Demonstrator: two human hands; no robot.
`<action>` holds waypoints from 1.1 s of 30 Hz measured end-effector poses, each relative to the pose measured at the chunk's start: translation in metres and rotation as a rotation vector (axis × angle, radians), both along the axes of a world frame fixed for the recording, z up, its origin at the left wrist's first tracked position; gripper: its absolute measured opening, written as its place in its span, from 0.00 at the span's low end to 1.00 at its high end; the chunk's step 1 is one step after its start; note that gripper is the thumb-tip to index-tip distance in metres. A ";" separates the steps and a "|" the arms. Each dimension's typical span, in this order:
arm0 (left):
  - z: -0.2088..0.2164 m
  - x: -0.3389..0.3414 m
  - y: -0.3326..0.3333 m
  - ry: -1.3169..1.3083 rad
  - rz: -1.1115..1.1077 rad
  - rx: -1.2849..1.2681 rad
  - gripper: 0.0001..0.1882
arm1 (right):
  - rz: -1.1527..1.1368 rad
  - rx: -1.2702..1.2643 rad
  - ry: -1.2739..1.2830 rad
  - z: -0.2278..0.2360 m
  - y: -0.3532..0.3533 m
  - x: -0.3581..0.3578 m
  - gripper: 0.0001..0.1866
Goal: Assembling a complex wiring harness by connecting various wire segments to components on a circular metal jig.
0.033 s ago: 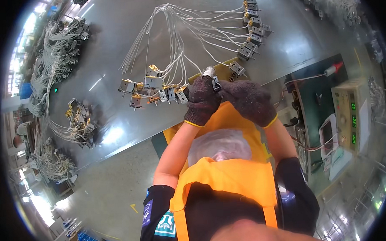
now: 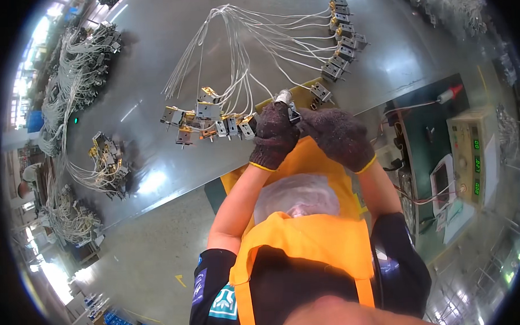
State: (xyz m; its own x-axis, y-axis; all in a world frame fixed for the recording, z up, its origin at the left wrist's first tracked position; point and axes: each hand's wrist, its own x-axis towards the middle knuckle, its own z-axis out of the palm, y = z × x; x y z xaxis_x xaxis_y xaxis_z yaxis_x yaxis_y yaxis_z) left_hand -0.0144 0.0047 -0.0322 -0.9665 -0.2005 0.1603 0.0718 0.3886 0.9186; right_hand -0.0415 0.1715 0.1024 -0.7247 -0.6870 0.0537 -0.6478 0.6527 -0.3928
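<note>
That big grey worktop (image 2: 152, 34) looks like smooth metal from where I'm standing, glossy enough to throw the lights right back. The small boxy silver blocks (image 2: 207, 111) seem to be metal too, with shiny brassy bits. Thin white wires (image 2: 231, 40) look plastic-coated, pretty smooth. The dark brown knitted gloves (image 2: 339, 138) are matt and kinda rough. Bright orange apron (image 2: 308, 238): matt cloth, plus a glossy whitish plastic-looking patch (image 2: 295, 195).

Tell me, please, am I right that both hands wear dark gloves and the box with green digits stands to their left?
Not quite: the head view shows the box to the right of the left hand and right hand, both dark-gloved.
</note>
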 end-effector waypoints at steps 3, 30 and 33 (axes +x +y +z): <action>-0.009 0.005 -0.008 -0.144 -0.066 0.032 0.33 | 0.046 0.059 -0.015 0.001 -0.007 0.005 0.17; 0.132 -0.013 -0.207 -0.363 -0.104 -0.132 0.31 | -0.135 -0.933 -0.971 -0.048 -0.047 0.024 0.21; 0.153 -0.040 -0.185 -0.778 -0.261 -0.389 0.35 | 0.003 -0.700 -0.293 -0.086 -0.053 0.014 0.29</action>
